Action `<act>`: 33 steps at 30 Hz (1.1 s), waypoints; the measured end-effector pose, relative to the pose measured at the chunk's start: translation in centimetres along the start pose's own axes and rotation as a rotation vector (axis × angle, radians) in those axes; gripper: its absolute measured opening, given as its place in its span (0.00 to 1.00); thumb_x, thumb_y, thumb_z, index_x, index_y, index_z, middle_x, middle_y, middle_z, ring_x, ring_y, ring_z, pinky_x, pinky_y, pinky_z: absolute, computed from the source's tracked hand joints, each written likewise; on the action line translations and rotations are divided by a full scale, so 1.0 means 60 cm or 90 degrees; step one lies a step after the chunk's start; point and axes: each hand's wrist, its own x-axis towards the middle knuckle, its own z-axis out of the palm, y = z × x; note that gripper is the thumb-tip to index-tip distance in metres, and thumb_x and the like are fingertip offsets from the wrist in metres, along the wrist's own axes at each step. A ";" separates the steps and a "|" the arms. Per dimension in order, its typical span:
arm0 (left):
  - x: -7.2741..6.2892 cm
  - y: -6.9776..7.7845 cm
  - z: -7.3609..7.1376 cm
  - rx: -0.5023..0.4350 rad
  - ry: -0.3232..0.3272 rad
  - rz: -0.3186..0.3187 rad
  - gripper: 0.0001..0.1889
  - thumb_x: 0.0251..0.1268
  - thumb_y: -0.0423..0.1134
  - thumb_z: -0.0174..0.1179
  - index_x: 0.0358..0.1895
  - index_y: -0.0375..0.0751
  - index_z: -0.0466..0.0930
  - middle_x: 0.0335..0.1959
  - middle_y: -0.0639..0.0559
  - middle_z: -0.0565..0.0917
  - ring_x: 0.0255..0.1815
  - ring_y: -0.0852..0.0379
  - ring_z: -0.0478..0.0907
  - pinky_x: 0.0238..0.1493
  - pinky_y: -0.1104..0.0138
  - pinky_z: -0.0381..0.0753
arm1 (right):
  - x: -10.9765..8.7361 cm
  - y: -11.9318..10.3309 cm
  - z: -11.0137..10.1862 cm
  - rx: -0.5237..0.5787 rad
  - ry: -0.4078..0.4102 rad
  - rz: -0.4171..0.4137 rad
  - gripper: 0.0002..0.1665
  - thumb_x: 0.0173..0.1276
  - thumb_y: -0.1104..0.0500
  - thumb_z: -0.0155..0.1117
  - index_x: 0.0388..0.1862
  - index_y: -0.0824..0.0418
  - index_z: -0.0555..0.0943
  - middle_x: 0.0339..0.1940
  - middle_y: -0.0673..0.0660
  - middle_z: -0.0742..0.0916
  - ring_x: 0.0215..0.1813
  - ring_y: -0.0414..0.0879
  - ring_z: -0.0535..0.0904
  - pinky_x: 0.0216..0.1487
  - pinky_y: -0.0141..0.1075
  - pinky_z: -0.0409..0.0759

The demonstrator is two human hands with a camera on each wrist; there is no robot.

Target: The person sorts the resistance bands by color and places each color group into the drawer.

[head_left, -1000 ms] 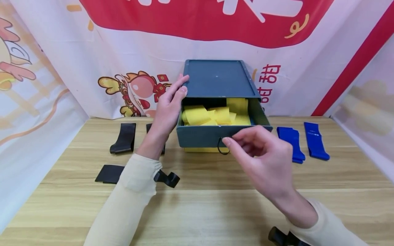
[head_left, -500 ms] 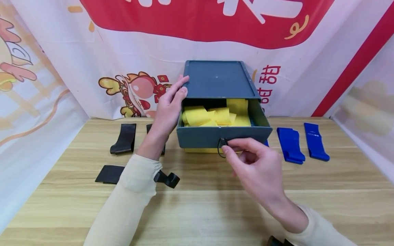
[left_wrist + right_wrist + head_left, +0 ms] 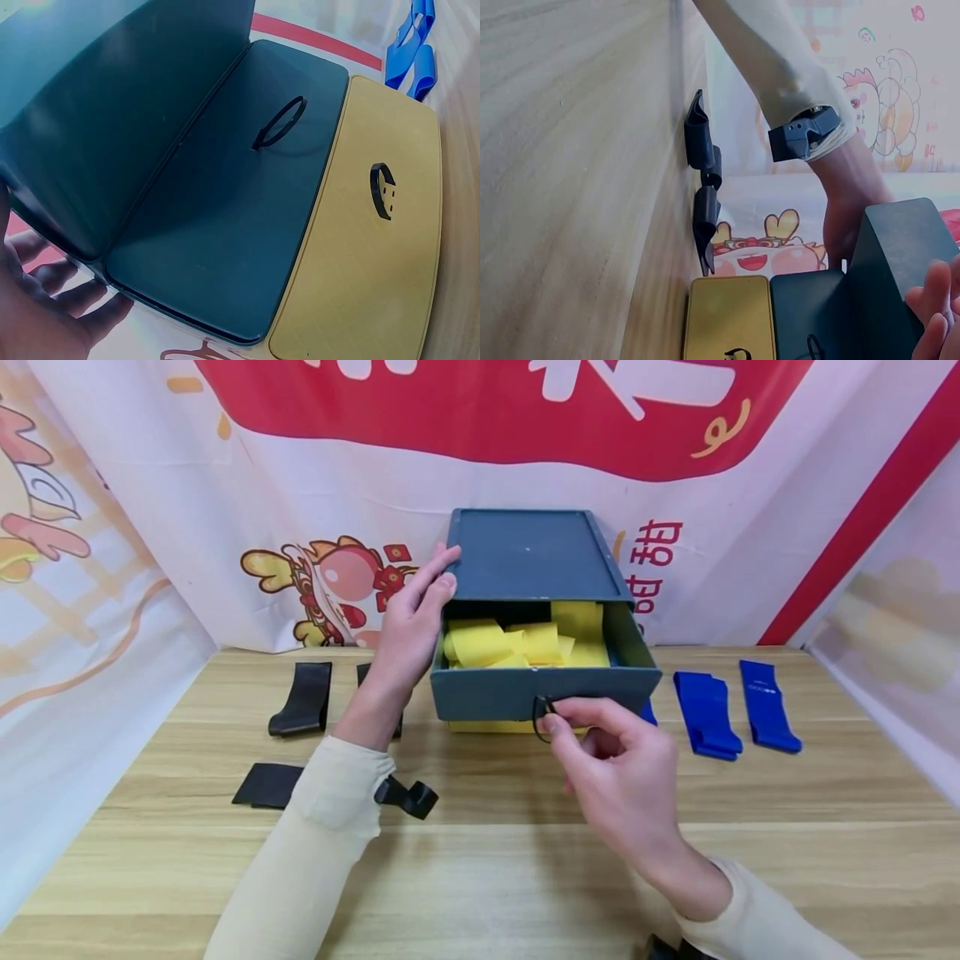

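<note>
So the right hand [image 3: 626,760] has thumb and index finger pinched on a black loop [image 3: 535,720], which is the pull on the front of a dark top drawer [image 3: 487,695]. That drawer is sticking out of a small cabinet [image 3: 532,556], straight ahead of those fingertips, with a bunch of yellow strips [image 3: 517,645] inside, just beyond the pinch. The left hand [image 3: 408,631] isn't gripping anything, it's just resting along the cabinet's left side, fingers pretty much extended. Left wrist view shows a dark middle drawer [image 3: 217,210] and a yellow bottom drawer [image 3: 360,232] below the pulled-out one, both flush, each with its own black loop. On the tabletop [image 3: 480,885], folded blue bands [image 3: 707,714] lie to the right of the right hand, one partly hidden behind it, and folded black bands [image 3: 307,693] sit left of the left hand, some partly covered by that arm.
</note>
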 end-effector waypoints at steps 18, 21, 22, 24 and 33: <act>-0.002 -0.002 -0.005 -0.009 -0.008 0.001 0.23 0.87 0.49 0.48 0.79 0.59 0.72 0.85 0.71 0.61 0.86 0.72 0.55 0.87 0.64 0.56 | 0.042 0.047 0.024 -0.057 0.042 -0.158 0.06 0.69 0.65 0.75 0.44 0.62 0.91 0.37 0.55 0.94 0.18 0.40 0.72 0.20 0.28 0.71; -0.002 -0.004 -0.006 -0.008 -0.011 0.002 0.24 0.87 0.49 0.47 0.79 0.59 0.71 0.85 0.71 0.61 0.86 0.71 0.54 0.88 0.63 0.55 | 0.054 0.052 0.029 -0.066 0.044 -0.152 0.06 0.70 0.64 0.75 0.45 0.61 0.91 0.39 0.55 0.95 0.19 0.41 0.73 0.22 0.28 0.73; -0.002 -0.004 -0.007 -0.008 -0.012 0.001 0.24 0.87 0.49 0.47 0.79 0.59 0.71 0.85 0.71 0.61 0.86 0.71 0.54 0.88 0.62 0.55 | 0.058 0.054 0.030 -0.069 0.045 -0.149 0.06 0.70 0.63 0.75 0.45 0.61 0.91 0.39 0.55 0.95 0.19 0.41 0.73 0.22 0.28 0.73; -0.003 -0.003 -0.007 -0.008 -0.012 -0.002 0.24 0.87 0.50 0.47 0.80 0.59 0.71 0.85 0.72 0.61 0.86 0.70 0.54 0.88 0.59 0.55 | 0.066 0.055 0.033 -0.080 0.048 -0.139 0.06 0.71 0.62 0.74 0.45 0.61 0.92 0.39 0.54 0.95 0.20 0.42 0.74 0.23 0.28 0.74; -0.002 -0.002 -0.006 -0.011 -0.008 -0.018 0.24 0.87 0.50 0.47 0.80 0.62 0.70 0.84 0.75 0.60 0.87 0.70 0.53 0.87 0.57 0.59 | 0.105 0.058 0.045 -0.106 0.060 -0.090 0.07 0.72 0.59 0.73 0.46 0.59 0.92 0.41 0.54 0.95 0.23 0.44 0.78 0.25 0.26 0.75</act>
